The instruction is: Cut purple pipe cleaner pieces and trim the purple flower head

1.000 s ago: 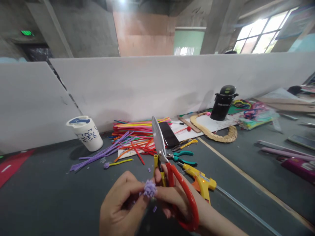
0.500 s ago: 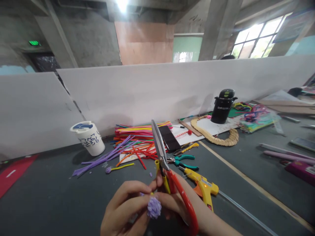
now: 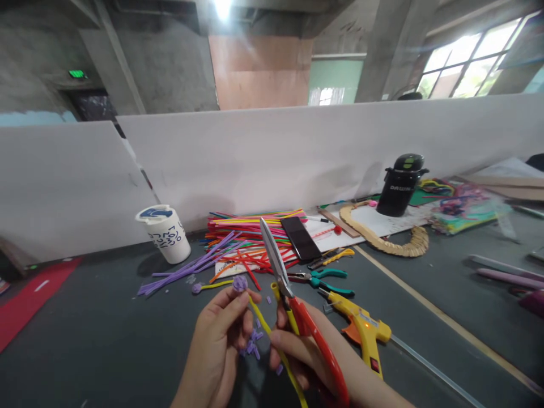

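My left hand (image 3: 221, 334) pinches a pipe-cleaner flower just under its round purple head (image 3: 240, 284). Its yellow stem (image 3: 262, 323) slants down to the right and passes through the fingers of my right hand (image 3: 297, 345). That same hand grips scissors (image 3: 278, 266) with red handles, their blades pointing up and away. Beside the blades a yellow tube-like piece (image 3: 275, 292) sticks up; what it belongs to is unclear. Several small purple snippets (image 3: 254, 345) lie on the table between my hands. A second purple-tipped yellow stem (image 3: 217, 285) lies just beyond my left hand.
Purple pipe cleaners (image 3: 191, 266) and a colourful bundle (image 3: 255, 229) lie ahead, with a phone (image 3: 301, 238) on top. Teal-handled pliers (image 3: 329, 279) and a yellow glue gun (image 3: 363, 326) are at right. A white cup (image 3: 165, 235) and black bottle (image 3: 399, 187) stand near the white partition (image 3: 263, 158).
The purple head has risen from low between my hands to above my left fingers. My hands have moved apart, exposing the yellow stem and the snippets beneath. The view has shifted slightly left.
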Demonstrator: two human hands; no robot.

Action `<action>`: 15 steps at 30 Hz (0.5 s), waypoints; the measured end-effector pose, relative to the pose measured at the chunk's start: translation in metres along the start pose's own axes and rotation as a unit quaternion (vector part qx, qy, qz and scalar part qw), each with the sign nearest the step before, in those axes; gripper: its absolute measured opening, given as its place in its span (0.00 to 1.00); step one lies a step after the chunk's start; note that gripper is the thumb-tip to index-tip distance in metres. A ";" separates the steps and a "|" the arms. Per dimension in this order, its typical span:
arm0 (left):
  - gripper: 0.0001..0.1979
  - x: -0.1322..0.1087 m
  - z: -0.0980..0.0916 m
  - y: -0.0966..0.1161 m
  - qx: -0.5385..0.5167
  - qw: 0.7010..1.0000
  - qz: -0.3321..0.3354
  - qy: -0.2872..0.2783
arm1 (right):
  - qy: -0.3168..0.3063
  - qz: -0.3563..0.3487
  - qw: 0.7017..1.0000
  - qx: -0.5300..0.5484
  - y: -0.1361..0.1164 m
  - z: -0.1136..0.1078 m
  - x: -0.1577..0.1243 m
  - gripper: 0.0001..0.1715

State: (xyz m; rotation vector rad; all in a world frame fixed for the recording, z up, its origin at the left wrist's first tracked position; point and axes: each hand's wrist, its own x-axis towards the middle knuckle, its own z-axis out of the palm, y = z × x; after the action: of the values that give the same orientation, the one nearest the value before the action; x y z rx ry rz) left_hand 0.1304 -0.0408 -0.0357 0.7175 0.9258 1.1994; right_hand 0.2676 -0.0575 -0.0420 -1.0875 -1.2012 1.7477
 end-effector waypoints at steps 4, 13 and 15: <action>0.07 0.020 -0.023 0.019 0.067 0.992 0.085 0.063 | 0.031 0.006 0.998 -0.055 -0.007 -0.003 -0.001 0.14; 0.06 0.062 -0.082 0.031 0.309 0.944 0.045 0.108 | 0.087 -0.028 0.994 -0.052 -0.008 -0.013 0.005 0.14; 0.05 0.063 -0.080 0.029 0.289 0.950 0.050 0.110 | 0.094 -0.030 0.994 -0.052 -0.008 -0.014 0.006 0.13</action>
State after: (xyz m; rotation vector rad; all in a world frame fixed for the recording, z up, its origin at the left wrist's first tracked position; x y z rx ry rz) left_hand 0.0526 0.0261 -0.0608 1.1188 1.4727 1.1147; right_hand 0.2788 -0.0453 -0.0389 -1.2345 -1.2068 1.5148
